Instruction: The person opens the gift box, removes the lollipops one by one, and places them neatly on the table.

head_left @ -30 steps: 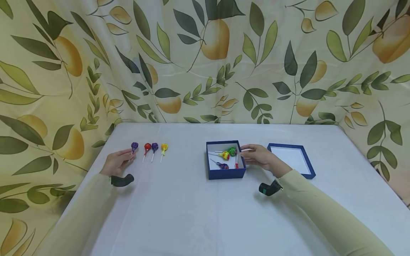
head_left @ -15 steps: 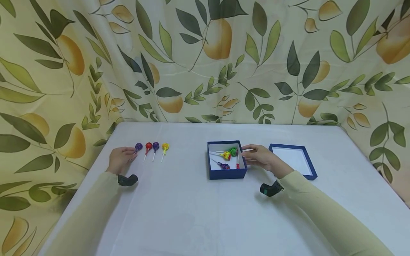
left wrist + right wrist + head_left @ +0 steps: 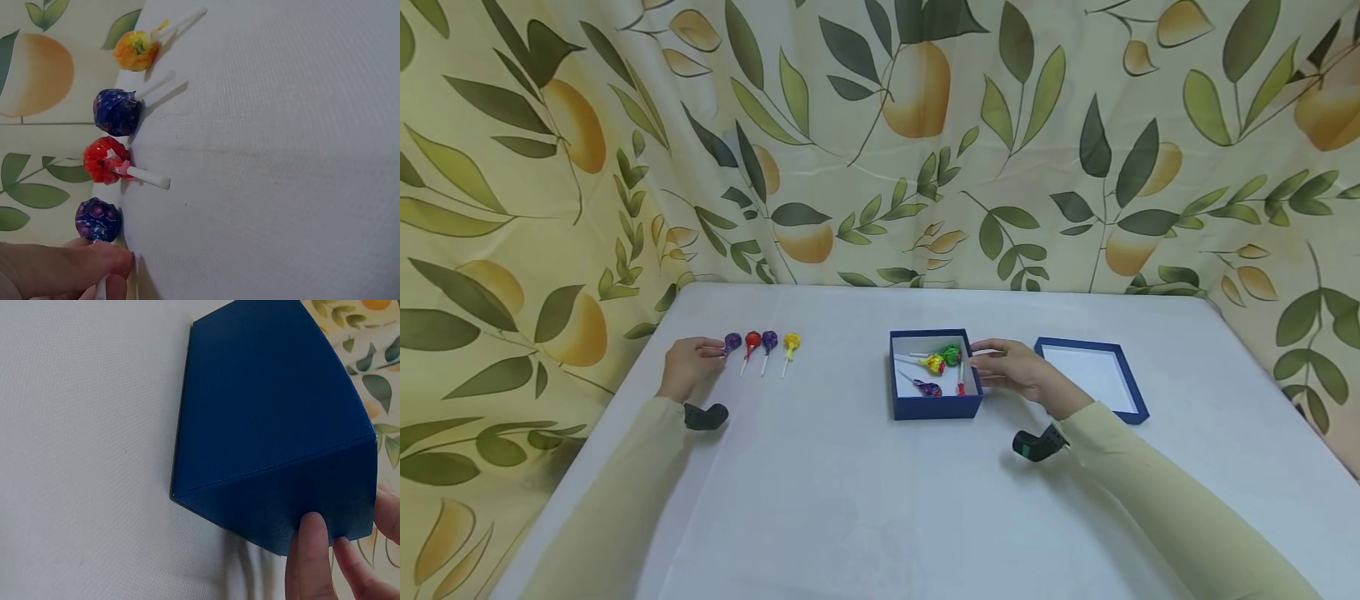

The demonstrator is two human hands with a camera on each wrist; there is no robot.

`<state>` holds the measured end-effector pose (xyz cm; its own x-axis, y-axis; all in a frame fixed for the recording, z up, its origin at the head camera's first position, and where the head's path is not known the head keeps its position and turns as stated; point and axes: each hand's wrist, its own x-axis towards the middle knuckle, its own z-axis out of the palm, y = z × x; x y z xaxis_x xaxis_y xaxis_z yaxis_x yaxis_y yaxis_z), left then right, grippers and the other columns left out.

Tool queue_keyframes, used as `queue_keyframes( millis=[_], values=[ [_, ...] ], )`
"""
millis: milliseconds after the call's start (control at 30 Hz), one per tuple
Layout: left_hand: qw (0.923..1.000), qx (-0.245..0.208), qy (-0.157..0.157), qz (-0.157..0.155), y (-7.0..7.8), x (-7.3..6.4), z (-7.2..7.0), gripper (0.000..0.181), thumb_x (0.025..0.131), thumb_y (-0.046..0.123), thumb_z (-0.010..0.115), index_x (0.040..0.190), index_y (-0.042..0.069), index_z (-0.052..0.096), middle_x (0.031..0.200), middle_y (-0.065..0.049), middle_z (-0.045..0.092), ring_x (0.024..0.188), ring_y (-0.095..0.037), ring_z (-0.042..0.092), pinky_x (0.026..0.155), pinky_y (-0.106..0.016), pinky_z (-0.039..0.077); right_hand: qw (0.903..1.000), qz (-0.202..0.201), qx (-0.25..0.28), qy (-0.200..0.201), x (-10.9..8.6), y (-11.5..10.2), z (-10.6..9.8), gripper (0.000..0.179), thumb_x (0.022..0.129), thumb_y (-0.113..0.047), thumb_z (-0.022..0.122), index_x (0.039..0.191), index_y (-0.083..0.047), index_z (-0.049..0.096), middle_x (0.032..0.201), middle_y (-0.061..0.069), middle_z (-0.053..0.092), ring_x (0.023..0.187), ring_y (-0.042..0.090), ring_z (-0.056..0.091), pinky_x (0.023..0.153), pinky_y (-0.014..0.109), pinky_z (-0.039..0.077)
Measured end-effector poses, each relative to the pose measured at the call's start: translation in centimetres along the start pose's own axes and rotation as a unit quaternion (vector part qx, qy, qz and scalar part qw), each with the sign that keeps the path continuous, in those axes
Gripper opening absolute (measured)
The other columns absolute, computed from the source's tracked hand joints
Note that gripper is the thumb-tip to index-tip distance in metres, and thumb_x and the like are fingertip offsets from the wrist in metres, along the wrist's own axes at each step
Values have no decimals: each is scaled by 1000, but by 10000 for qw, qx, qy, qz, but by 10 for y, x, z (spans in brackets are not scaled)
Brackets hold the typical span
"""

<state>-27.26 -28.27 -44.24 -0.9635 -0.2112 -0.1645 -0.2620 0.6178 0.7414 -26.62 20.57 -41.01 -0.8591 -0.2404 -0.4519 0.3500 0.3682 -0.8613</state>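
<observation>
My left hand pinches the white stick of a purple lollipop between thumb and fingers, at the left end of a row. Beside it lie a red lollipop, another purple lollipop and a yellow lollipop, sticks toward the near side. My right hand touches the right side of a blue box with extended fingers. Inside that box are a yellow-red lollipop, a green lollipop, a dark purple lollipop and a red one.
To the box's right, behind the right wrist, lies a blue-rimmed lid, white inside. Everything stands on a table with a white cloth. A curtain with a fruit-and-leaf print hangs behind the table.
My left hand has brought the purple lollipop rightward, closer to the red one, and has turned slightly. The right hand stays at the box. The whole view has shifted a little.
</observation>
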Motion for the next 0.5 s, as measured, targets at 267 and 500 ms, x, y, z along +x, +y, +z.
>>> queue_keyframes(
  millis=[267, 500],
  values=[
    [9987, 258, -277, 341, -3, 5, -2, 44, 86, 7, 64, 128, 0, 54, 121, -21, 62, 112, -34, 60, 95, -43, 48, 10000, 25, -11, 22, 0, -1, 0, 56, 96, -18, 53, 143, 1, 30, 143, 26, 36, 115, 25, 54, 102, 38, 44],
    [9960, 272, -567, 639, -8, 6, -6, 45, 88, 13, 64, 129, -2, 52, 123, -23, 60, 116, -36, 57, 100, -46, 44, 10000, 27, -16, 7, -1, -1, 1, 56, 96, -18, 53, 143, 1, 30, 144, 27, 35, 117, 26, 53, 102, 38, 45]
  ],
)
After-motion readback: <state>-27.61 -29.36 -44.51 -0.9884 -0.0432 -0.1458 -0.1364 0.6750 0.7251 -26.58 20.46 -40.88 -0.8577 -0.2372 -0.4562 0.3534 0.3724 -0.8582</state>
